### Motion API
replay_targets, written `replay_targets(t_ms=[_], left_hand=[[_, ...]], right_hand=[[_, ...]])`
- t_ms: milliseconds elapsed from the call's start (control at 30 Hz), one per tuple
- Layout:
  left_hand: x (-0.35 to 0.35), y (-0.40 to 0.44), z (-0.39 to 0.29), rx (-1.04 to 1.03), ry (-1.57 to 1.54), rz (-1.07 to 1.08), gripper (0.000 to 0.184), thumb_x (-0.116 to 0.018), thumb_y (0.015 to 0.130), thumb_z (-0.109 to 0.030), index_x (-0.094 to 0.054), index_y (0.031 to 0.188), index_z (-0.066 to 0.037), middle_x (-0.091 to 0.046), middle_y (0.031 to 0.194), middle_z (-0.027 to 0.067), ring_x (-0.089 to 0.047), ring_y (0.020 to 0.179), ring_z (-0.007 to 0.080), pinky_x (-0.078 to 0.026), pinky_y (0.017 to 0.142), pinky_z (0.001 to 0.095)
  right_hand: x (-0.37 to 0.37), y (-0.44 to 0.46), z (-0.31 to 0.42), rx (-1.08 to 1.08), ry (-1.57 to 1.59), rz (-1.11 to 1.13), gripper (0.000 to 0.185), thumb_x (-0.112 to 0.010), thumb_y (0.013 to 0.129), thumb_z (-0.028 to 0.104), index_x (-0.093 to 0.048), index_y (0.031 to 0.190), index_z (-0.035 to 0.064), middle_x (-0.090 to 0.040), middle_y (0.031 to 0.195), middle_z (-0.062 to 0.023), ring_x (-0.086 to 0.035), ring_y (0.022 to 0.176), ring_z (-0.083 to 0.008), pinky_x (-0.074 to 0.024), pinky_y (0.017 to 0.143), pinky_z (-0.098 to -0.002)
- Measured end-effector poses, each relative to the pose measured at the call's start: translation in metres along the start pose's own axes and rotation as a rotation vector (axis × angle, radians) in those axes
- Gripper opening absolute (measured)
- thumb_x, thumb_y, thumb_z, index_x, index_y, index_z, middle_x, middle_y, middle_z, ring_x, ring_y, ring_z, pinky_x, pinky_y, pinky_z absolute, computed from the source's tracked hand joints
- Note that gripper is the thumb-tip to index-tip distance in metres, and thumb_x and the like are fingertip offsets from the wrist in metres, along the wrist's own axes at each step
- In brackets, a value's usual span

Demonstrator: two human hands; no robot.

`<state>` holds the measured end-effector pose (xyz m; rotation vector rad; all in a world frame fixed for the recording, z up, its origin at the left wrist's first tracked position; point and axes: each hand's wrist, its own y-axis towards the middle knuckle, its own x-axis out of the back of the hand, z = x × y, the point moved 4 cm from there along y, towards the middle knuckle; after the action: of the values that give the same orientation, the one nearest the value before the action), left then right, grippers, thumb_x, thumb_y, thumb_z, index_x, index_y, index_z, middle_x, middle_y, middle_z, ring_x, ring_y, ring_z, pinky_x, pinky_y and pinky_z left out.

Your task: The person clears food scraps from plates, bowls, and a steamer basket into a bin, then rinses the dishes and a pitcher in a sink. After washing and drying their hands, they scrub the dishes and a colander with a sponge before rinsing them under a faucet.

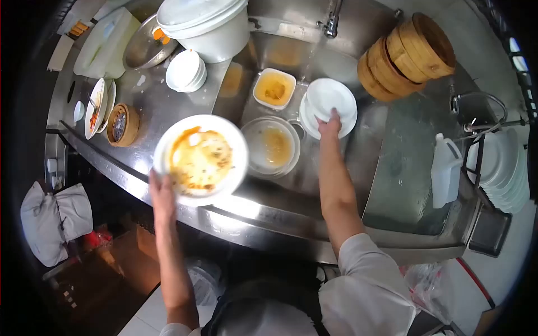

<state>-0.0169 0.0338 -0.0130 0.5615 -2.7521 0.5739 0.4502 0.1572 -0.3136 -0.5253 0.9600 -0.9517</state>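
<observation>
My left hand point(162, 193) grips the near-left rim of a large white plate point(203, 159) smeared with orange-brown sauce and dark bits. The plate is held over the front edge of the counter. Farther right, my right hand point(329, 124) has its thumb and fingers on the edge of a small white dish point(329, 96), which lies on a larger white plate point(348, 120) in the sink. Between my hands are a round clear container point(271, 147) and a square white container point(274, 88), both with yellowish liquid.
Bamboo steamers point(406, 56) stand at the back right, near the faucet point(332, 25). A white bucket point(204, 31), stacked bowls point(186, 71), a metal bowl point(148, 45), soiled plates point(96, 109) and a small steamer point(123, 125) are left. A jug point(446, 171) and plate stack point(499, 162) sit right.
</observation>
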Motion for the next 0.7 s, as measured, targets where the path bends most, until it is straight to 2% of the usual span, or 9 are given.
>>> replay_targets(t_ms=[67,100,167,300,433,500,567,600,700], left_hand=[[-0.033,-0.023,-0.014,0.031,0.17,0.025,0.058,-0.047,0.086,-0.006,-0.025,0.137,0.009,-0.039,0.136,0.0262,-0.041,0.126,0.0317,-0.035,0.103,0.0364],[-0.095,0.021,-0.024,-0.168,0.161,0.05,0.059,-0.048,0.085,-0.006,-0.024,0.137,0.01,-0.039,0.136,0.0272,-0.041,0.126,0.0317,-0.035,0.102,0.0357],[-0.142,0.026,0.013,-0.312,0.382,0.079,0.058,-0.051,0.084,-0.007,-0.027,0.134,0.011,-0.042,0.131,0.031,-0.046,0.121,0.0347,-0.038,0.1,0.0363],[-0.268,0.047,0.059,-0.123,0.357,0.312,0.056,-0.055,0.082,-0.011,-0.031,0.129,0.007,-0.057,0.106,0.0325,-0.057,0.101,0.0436,-0.045,0.089,0.0436],[-0.36,0.051,0.076,-0.023,0.257,0.268,0.054,-0.052,0.08,-0.009,-0.032,0.128,0.002,-0.058,0.103,0.0312,-0.06,0.094,0.043,-0.048,0.081,0.0467],[-0.407,0.072,0.124,0.153,0.1,0.346,0.055,-0.053,0.079,-0.01,-0.032,0.128,0.001,-0.058,0.103,0.0303,-0.062,0.088,0.0397,-0.05,0.08,0.0434],[-0.443,0.09,0.166,0.354,-0.158,0.602,0.049,-0.049,0.083,-0.009,-0.039,0.132,-0.008,-0.059,0.109,0.0138,-0.062,0.091,0.022,-0.054,0.072,0.0384],[-0.463,0.105,0.197,-0.021,-0.007,0.815,0.045,-0.049,0.084,-0.008,-0.043,0.129,-0.007,-0.06,0.107,0.0116,-0.062,0.091,0.021,-0.054,0.071,0.0368],[-0.391,0.058,0.107,0.321,-0.089,0.876,0.037,-0.051,0.087,-0.01,-0.049,0.123,-0.004,-0.061,0.105,0.0083,-0.061,0.091,0.017,-0.052,0.072,0.0322]], right_hand=[[0.018,-0.033,0.011,-0.01,0.019,-0.003,0.047,-0.058,0.087,0.013,-0.038,0.129,0.0025,-0.042,0.13,-0.017,-0.046,0.116,-0.0402,-0.0458,0.089,-0.0618],[-0.078,0.014,0.037,0.016,0.092,0.185,0.047,-0.058,0.086,0.012,-0.038,0.128,0.0018,-0.043,0.128,-0.0176,-0.046,0.115,-0.0402,-0.0464,0.089,-0.0613],[-0.053,-0.025,0.052,-0.055,0.065,0.181,0.046,-0.059,0.086,0.011,-0.039,0.125,0.0004,-0.044,0.126,-0.0189,-0.047,0.114,-0.0402,-0.0477,0.088,-0.0605],[-0.034,-0.074,0.084,-0.073,-0.044,0.241,0.046,-0.055,0.086,0.01,-0.037,0.126,-0.0013,-0.047,0.125,-0.0193,-0.053,0.11,-0.0388,-0.0504,0.085,-0.0587],[-0.016,-0.111,0.096,-0.069,-0.14,0.235,0.049,-0.056,0.085,0.011,-0.037,0.129,0.0011,-0.048,0.126,-0.0187,-0.053,0.111,-0.037,-0.0497,0.086,-0.058],[-0.004,-0.118,0.096,-0.071,-0.178,0.24,0.052,-0.057,0.085,0.01,-0.034,0.131,0.002,-0.046,0.127,-0.0191,-0.051,0.112,-0.0382,-0.048,0.088,-0.0584],[0.012,-0.121,0.091,-0.072,-0.201,0.228,0.053,-0.057,0.084,0.009,-0.034,0.131,0.0025,-0.045,0.128,-0.0195,-0.05,0.113,-0.039,-0.0469,0.088,-0.0593],[0.021,-0.116,0.088,-0.078,-0.209,0.225,0.052,-0.057,0.084,0.009,-0.035,0.131,0.0025,-0.045,0.128,-0.0197,-0.05,0.113,-0.0392,-0.0466,0.088,-0.0599],[0.043,-0.091,0.071,-0.082,-0.238,0.268,0.05,-0.056,0.083,0.008,-0.039,0.13,0.0033,-0.045,0.128,-0.0195,-0.049,0.114,-0.0399,-0.0451,0.087,-0.0624]])
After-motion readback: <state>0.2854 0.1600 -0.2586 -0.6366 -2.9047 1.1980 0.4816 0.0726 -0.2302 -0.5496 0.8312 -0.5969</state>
